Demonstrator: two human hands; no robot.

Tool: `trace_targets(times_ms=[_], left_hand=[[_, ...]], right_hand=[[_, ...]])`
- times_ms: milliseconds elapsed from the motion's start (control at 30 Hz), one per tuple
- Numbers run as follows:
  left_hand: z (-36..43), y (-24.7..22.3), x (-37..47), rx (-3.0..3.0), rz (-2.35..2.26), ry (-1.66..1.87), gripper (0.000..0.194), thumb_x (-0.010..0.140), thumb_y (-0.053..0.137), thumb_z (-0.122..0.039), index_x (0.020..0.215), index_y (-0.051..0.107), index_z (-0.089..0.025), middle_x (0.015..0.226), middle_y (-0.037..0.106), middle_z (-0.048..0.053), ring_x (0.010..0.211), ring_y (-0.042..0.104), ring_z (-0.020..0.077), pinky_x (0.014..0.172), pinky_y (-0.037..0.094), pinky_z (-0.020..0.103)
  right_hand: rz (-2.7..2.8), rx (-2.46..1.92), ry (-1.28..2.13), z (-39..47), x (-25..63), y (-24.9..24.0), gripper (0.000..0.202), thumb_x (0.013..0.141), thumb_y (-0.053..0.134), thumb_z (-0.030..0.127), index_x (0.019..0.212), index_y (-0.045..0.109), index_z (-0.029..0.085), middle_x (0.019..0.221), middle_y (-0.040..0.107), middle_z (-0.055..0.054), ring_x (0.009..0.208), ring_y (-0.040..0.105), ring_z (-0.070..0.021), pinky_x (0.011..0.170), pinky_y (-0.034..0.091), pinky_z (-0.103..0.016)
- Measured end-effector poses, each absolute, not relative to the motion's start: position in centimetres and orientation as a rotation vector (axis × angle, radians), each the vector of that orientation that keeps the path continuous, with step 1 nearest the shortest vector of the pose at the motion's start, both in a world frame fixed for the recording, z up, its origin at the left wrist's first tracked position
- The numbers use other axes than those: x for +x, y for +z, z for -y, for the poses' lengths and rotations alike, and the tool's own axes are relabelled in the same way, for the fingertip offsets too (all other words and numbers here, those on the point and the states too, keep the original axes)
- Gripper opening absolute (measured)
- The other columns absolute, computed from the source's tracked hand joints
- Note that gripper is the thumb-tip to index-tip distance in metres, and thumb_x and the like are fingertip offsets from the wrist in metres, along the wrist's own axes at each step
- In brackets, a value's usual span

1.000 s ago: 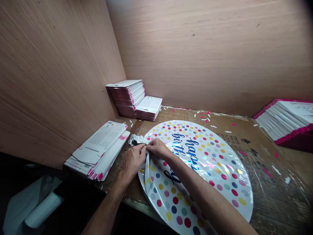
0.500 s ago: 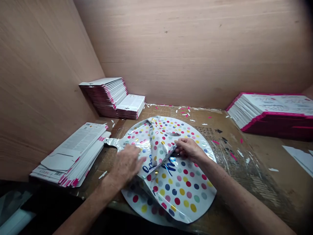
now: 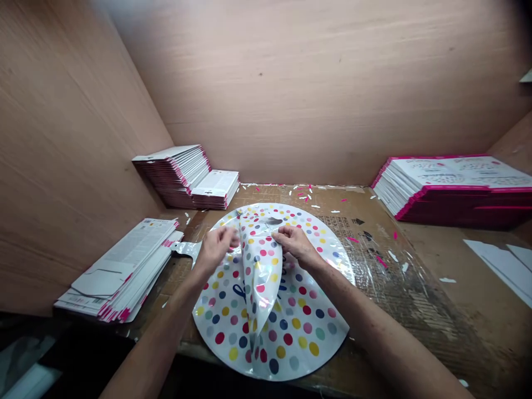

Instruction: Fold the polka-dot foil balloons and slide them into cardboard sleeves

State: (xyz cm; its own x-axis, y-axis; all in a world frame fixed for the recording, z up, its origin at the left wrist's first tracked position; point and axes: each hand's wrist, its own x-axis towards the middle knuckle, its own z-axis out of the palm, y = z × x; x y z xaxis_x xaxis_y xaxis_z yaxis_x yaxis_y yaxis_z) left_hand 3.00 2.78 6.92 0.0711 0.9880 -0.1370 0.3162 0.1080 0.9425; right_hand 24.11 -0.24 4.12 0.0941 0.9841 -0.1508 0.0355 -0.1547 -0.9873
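A round white foil balloon (image 3: 307, 327) with coloured dots and blue lettering lies flat at the table's front edge. Its tail points left, and a raised fold of foil stands up along its middle. My right hand (image 3: 297, 246) pinches the fold's right edge between thumb and fingers, just below a dark silvery opening. On the other side of the fold, my left hand (image 3: 218, 246) is above the balloon's upper left part, fingers curled and slightly blurred. Whether its fingertips hold any foil is unclear.
Stacks of folded white and pink cards stand at the back left (image 3: 178, 174), front left (image 3: 124, 266) and right (image 3: 453, 188). White sheets (image 3: 499, 266) lie at the far right. Pink and white scraps dot the cardboard surface (image 3: 374, 288). Wooden panels rise behind and at left.
The foil fold now stands more upright and narrower. My left hand has moved up from the balloon's left side, its fingers drawn in. My right hand still pinches the foil, slightly further left in view.
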Motion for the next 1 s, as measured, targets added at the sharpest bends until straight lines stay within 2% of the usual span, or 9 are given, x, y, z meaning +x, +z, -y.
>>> trace_targets(times_ms=[167,300,433,500,567,700,800,900,1000], left_hand=[[-13.4,5.7,6.4,1.261,-1.388,0.870,0.068,0.090,0.030,-0.068,0.092,0.062,-0.008,0.084,0.071,0.019,0.075,0.069,0.0225,0.068,0.056,0.034],[-15.8,5.8,9.0,1.358,-1.358,0.961,0.075,0.092,0.021,-0.069,0.114,0.060,-0.009,0.110,0.069,0.020,0.105,0.066,0.0248,0.086,0.053,0.035],[-13.7,6.1,9.6,1.506,-1.448,1.090,0.065,0.098,0.024,-0.056,0.132,0.051,-0.007,0.142,0.051,0.020,0.138,0.040,0.0258,0.114,0.030,0.037],[-10.5,5.9,9.2,1.654,-1.469,1.094,0.061,0.097,0.033,-0.050,0.140,0.044,-0.008,0.154,0.036,0.016,0.146,0.024,0.0240,0.120,0.014,0.037],[-6.3,5.0,9.0,1.974,-1.497,0.933,0.066,0.095,0.037,-0.053,0.145,0.039,-0.008,0.157,0.028,0.016,0.148,0.016,0.0263,0.121,0.010,0.043],[0.7,1.6,10.5,2.488,-1.595,0.414,0.074,0.093,0.037,-0.059,0.146,0.037,-0.008,0.156,0.027,0.020,0.147,0.017,0.0368,0.117,0.018,0.058],[2.3,-0.1,12.4,2.599,-1.633,0.314,0.070,0.094,0.040,-0.054,0.145,0.039,-0.007,0.154,0.031,0.022,0.145,0.022,0.0395,0.115,0.020,0.061],[3.3,0.4,12.4,2.595,-1.591,0.406,0.056,0.095,0.041,-0.038,0.140,0.043,-0.005,0.151,0.038,0.023,0.143,0.028,0.0371,0.115,0.025,0.058],[6.5,1.6,9.2,2.549,-1.457,0.726,0.041,0.097,0.038,-0.030,0.131,0.049,-0.011,0.145,0.047,0.018,0.141,0.035,0.0295,0.112,0.036,0.050]], right_hand=[[1.233,-1.351,1.159,-2.4,20.7,6.5,0.013,0.075,0.059,0.026,0.066,0.055,0.017,0.056,0.053,0.005,0.051,0.049,-0.0085,0.050,0.039,-0.018],[1.326,-1.354,1.149,-3.5,19.7,6.7,0.005,0.072,0.059,0.017,0.068,0.058,0.017,0.054,0.058,0.004,0.053,0.057,-0.0106,0.051,0.041,-0.018],[1.169,-1.551,1.064,-1.6,22.9,4.1,0.010,0.077,0.058,0.024,0.072,0.052,0.018,0.055,0.056,0.005,0.047,0.053,-0.0091,0.044,0.037,-0.017],[1.097,-1.706,1.105,0.3,25.5,2.9,0.015,0.082,0.056,0.032,0.077,0.053,0.018,0.053,0.056,0.005,0.043,0.052,-0.0100,0.041,0.035,-0.018],[1.140,-1.850,1.169,2.4,27.8,2.5,0.021,0.086,0.054,0.039,0.086,0.056,0.018,0.054,0.060,0.002,0.044,0.055,-0.0129,0.041,0.037,-0.020],[1.535,-2.116,0.505,5.6,29.5,3.2,0.030,0.091,0.052,0.047,0.084,0.063,0.019,0.065,0.067,-0.004,0.062,0.065,-0.0200,0.057,0.047,-0.028],[1.839,-1.887,-0.035,5.5,28.5,3.4,0.031,0.098,0.044,0.040,0.100,0.066,0.018,0.095,0.072,-0.010,0.089,0.067,-0.0238,0.077,0.050,-0.034],[2.135,-1.600,-0.166,3.8,27.9,2.2,0.036,0.101,0.039,0.032,0.126,0.058,0.016,0.131,0.059,-0.014,0.119,0.056,-0.0247,0.099,0.044,-0.038],[2.284,-1.655,-0.094,2.1,28.8,0.5,0.041,0.101,0.038,0.036,0.132,0.053,0.014,0.138,0.054,-0.016,0.129,0.048,-0.0264,0.106,0.038,-0.044]])
